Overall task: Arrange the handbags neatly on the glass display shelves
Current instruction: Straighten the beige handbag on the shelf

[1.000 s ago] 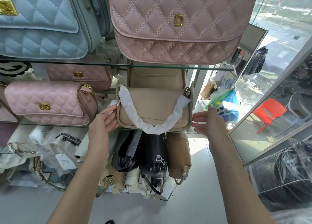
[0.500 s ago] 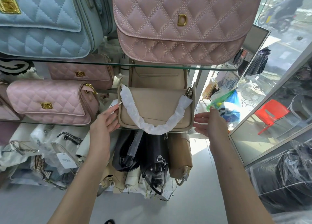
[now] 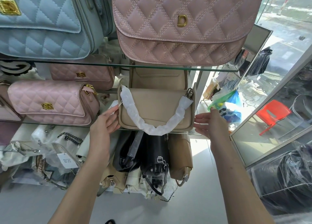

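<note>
A beige handbag (image 3: 157, 109) stands at the front of the middle glass shelf (image 3: 55, 125), its strap (image 3: 152, 127) wrapped in white paper and drooping over the front. My left hand (image 3: 103, 124) lies against its left side by a paper tag, fingers spread. At the bag's right edge is my right hand (image 3: 211, 124), fingers straight and just touching it. Neither hand grips the bag. A second beige bag (image 3: 158, 78) stands behind. To the left on this shelf is a pink quilted bag (image 3: 50, 104).
On the upper glass shelf (image 3: 101, 64) sit a pale blue quilted bag (image 3: 42, 24) and a pink quilted bag with a gold D (image 3: 182, 29). Black bags (image 3: 152, 156) and a tan bag (image 3: 180, 158) are packed below. A glass wall (image 3: 270, 131) and a plastic-wrapped bundle (image 3: 287, 178) are on the right.
Both hands have stayed at the sides of the beige bag, shifting only slightly. The bag has not visibly moved.
</note>
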